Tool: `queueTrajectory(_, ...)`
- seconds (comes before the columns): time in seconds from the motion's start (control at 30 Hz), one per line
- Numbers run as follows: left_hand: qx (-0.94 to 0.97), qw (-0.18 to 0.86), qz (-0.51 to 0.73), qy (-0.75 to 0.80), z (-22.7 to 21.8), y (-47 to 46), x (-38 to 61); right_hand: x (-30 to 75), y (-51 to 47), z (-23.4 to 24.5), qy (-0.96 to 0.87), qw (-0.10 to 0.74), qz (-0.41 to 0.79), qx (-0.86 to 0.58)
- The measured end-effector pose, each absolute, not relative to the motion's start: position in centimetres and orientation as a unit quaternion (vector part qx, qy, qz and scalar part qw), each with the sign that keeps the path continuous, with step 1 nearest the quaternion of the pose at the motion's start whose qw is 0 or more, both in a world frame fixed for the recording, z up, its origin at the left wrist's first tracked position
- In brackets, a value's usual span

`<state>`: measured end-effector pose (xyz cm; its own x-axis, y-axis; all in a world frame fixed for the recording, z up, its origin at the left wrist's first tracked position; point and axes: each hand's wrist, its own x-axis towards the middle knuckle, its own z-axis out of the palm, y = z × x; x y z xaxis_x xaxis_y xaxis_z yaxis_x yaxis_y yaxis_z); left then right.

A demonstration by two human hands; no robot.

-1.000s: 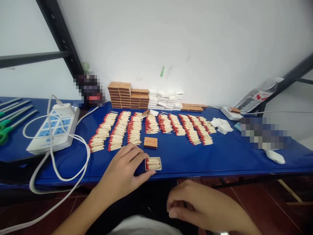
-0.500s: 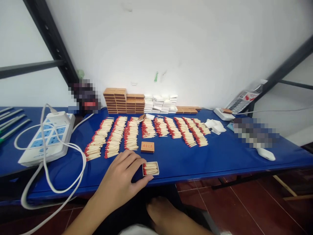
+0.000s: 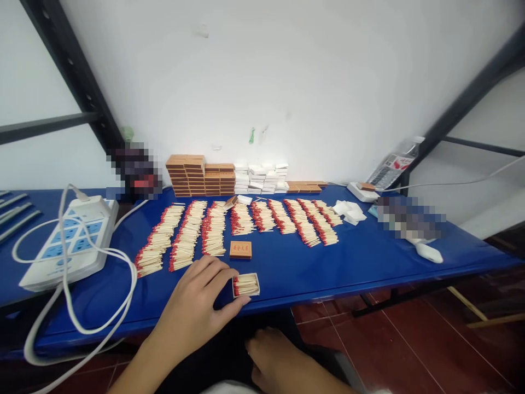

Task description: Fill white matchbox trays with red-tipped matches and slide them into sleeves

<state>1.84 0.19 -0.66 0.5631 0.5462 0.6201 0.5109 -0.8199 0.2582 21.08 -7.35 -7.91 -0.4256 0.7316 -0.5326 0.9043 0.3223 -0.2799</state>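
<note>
Near the front edge of the blue table, my left hand (image 3: 200, 298) grips a small white matchbox tray (image 3: 257, 291) between thumb and index finger. Matches (image 3: 246, 283) with red heads fill the tray, heads toward my palm. Just behind it lies an orange matchbox sleeve (image 3: 240, 250), printed side up. Low over my lap is my right hand (image 3: 268, 350), fingers curled downward; whatever they hold, if anything, is hidden. Beyond my left hand, loose matches (image 3: 188, 235) lie in several slanting rows across the table.
Against the wall stand stacked brown matchboxes (image 3: 186, 175), white trays (image 3: 266, 178) and a low row of brown boxes (image 3: 303, 187). A power strip (image 3: 69, 243) with looping white cable (image 3: 133, 279) occupies the left. White trays (image 3: 350, 212) and a leaning bottle (image 3: 396, 164) are right.
The view has shifted slightly, so the table items appear further left. My left hand keeps its grip on the tray. My right hand's fingers show a little more now.
</note>
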Motion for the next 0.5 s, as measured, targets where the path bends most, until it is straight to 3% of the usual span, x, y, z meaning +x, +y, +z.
queueTrajectory(0.3,0.885,0.028,0.359,0.296,-0.6,0.3,1.8,20.4,-7.4,-9.2,0.843,0.155,-0.235,0.459)
queueTrajectory(0.5,0.881,0.029,0.365,0.298,-0.6,0.2,1.8,23.0,-6.8,-8.4,0.825,0.079,-0.31,0.466)
